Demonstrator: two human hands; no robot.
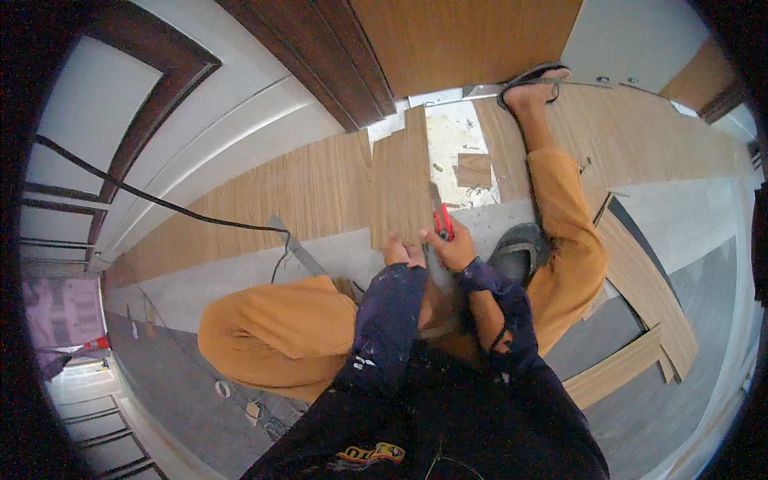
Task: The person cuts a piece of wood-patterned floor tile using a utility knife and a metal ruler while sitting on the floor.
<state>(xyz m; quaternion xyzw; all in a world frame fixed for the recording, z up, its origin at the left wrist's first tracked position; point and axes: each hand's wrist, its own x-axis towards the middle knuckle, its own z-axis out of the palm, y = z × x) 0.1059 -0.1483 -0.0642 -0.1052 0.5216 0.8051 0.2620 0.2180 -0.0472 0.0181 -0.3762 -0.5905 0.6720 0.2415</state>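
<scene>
A wood-look floor plank (402, 180) lies lengthwise ahead of me, its far end by the door frame. At its near end my left hand (404, 253) is closed on the edge. My right hand (454, 250), just right of the plank, grips a red-handled utility knife (442, 222). The knife's blade points away from me, along the plank's right edge. A small square offcut (474, 170) rests on the pale, bare floor patch (452, 136) to the right of the plank, with small scraps around it.
Laid planks (272, 188) run along the wall on the left. A steel square or ruler (300, 252) lies near my left knee, beside a black cable (168, 204). Loose planks (652, 284) are stacked on the right. A brown door (464, 44) stands ahead; my sandalled foot (534, 92) is near it.
</scene>
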